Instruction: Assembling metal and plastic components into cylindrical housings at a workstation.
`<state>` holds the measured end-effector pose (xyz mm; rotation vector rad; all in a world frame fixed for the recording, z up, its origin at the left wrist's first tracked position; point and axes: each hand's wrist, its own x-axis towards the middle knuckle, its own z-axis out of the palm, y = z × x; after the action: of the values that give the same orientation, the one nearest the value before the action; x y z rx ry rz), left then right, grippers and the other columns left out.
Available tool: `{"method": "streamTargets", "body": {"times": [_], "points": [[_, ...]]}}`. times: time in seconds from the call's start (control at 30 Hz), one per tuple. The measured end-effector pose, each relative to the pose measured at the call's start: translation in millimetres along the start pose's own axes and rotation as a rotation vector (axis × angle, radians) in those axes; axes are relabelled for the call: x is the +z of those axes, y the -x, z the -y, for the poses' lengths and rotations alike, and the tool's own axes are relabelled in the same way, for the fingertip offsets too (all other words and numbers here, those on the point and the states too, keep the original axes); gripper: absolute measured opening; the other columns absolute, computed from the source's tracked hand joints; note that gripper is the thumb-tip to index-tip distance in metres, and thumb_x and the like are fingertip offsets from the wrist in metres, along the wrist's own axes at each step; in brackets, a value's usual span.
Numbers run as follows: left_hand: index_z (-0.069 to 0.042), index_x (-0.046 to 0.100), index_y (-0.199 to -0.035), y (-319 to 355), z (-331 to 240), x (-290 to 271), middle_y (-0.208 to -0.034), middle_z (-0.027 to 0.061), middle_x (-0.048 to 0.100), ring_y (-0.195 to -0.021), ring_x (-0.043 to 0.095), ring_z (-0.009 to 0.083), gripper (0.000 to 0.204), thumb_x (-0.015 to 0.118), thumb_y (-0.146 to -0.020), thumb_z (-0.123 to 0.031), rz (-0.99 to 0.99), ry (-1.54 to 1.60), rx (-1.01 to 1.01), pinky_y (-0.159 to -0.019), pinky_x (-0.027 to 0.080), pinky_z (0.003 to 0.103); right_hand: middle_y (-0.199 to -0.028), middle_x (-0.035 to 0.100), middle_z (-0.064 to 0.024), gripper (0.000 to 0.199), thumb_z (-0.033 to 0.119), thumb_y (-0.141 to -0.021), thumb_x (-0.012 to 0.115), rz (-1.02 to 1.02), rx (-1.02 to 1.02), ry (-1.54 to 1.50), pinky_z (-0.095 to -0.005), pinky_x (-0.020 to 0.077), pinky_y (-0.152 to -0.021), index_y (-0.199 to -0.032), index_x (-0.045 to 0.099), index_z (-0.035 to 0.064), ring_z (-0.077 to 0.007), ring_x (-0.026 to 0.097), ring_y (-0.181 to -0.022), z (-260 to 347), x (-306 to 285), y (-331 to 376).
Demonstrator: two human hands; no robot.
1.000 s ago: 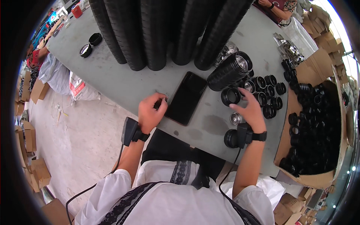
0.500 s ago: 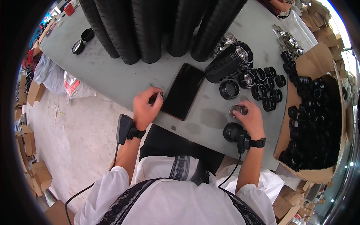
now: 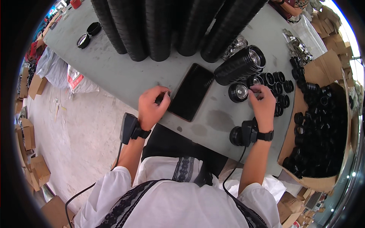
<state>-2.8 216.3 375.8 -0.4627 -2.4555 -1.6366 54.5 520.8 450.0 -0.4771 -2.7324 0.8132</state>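
Observation:
My left hand (image 3: 153, 104) rests at the table's near edge, left of a dark smartphone (image 3: 191, 92) lying flat. Its fingers curl toward the thumb around a small dark thing that I cannot make out. My right hand (image 3: 264, 104) is just right of a black ring (image 3: 238, 92) with a silver disc in it. Its thumb and fingertips are bent and a little apart, with nothing visible between them. Behind its fingertips lies another black ring with a silver insert (image 3: 254, 81). A black tumbler-like cylinder (image 3: 239, 66) with a silver inner part lies tilted behind the rings.
Tall black cylinders (image 3: 157, 34) stand at the back. Several black rings (image 3: 278, 77) cluster beyond my right hand; a black round part (image 3: 236, 136) lies by its wrist. A cardboard box (image 3: 327, 184) of black parts stands right; metal pieces (image 3: 298, 47) lie behind it.
My right hand has moved away from me, off the silver disc it was pinching. A silver disc now shows in the black ring. The left hand stays curled; the whole view has shifted slightly.

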Motion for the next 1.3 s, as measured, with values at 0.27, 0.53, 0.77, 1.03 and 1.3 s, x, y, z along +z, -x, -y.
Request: {"method": "streamTargets", "body": {"times": [0.27, 0.53, 0.77, 1.03, 1.3], "points": [[0.0, 0.063, -0.084, 0.8, 1.8, 0.0, -0.072, 0.0115, 0.064, -0.063, 0.062, 0.0217, 0.01, 0.059, -0.076, -0.002, 0.029, 0.018, -0.058, -0.06, 0.047, 0.028, -0.099, 0.065, -0.0103, 0.034, 0.009, -0.072, 0.056, 0.193, -0.257, 0.267, -0.0397, 0.05, -0.069, -0.105, 0.064, 0.0107, -0.0311, 0.061, -0.081, -11.1, 15.2, 15.3], [-0.001, 0.063, -0.084, -1.0, -0.6, 0.6, -0.071, 0.0113, 0.063, -0.063, 0.062, 0.0216, 0.01, 0.058, -0.076, -0.003, -0.011, 0.034, -0.022, -0.06, 0.047, 0.028, -0.078, 0.065, -0.0117, 0.018, 0.015, -0.069, 0.059, 0.309, -0.273, 0.527, -0.0407, 0.0498, -0.063, -0.085, 0.067, 0.0112, -0.0325, 0.062, -0.076, 11.5, 12.4, -8.7], [-0.001, 0.063, -0.084, -0.5, 6.1, 3.0, -0.069, 0.0121, 0.062, -0.06, 0.06, 0.023, 0.01, 0.059, -0.076, -0.005, -0.031, 0.043, 0.05, -0.056, 0.045, 0.03, -0.073, 0.065, -0.0129, 0.024, 0.021, -0.071, 0.065, 0.605, -0.166, 0.027, -0.033, 0.0498, -0.065, -0.087, 0.067, 0.0034, -0.0252, 0.064, -0.068, -9.3, -6.8, -45.1], [-0.001, 0.064, -0.083, -0.7, 8.3, 3.0, -0.066, 0.0124, 0.06, -0.059, 0.059, 0.0244, 0.011, 0.06, -0.074, -0.006, -0.067, 0.046, 0.03, -0.055, 0.045, 0.031, -0.09, 0.066, -0.0142, 0.035, 0.015, -0.075, 0.065, 0.209, -0.405, -0.147, -0.031, 0.0483, -0.077, -0.106, 0.06, -0.0012, -0.0269, 0.063, -0.083, -33.8, 5.8, -130.9], [-0.001, 0.063, -0.082, 0.6, 3.4, -3.9, -0.067, 0.012, 0.061, -0.06, 0.059, 0.0255, 0.011, 0.06, -0.073, -0.005, -0.084, 0.042, 0.043, -0.055, 0.046, 0.033, -0.102, 0.065, -0.0187, 0.043, 0.015, -0.073, 0.069, 0.171, -0.682, 0.085, -0.0355, 0.0464, -0.084, -0.111, 0.058, -0.0025, -0.0309, 0.061, -0.092, -24.2, 49.0, -182.8]]}}
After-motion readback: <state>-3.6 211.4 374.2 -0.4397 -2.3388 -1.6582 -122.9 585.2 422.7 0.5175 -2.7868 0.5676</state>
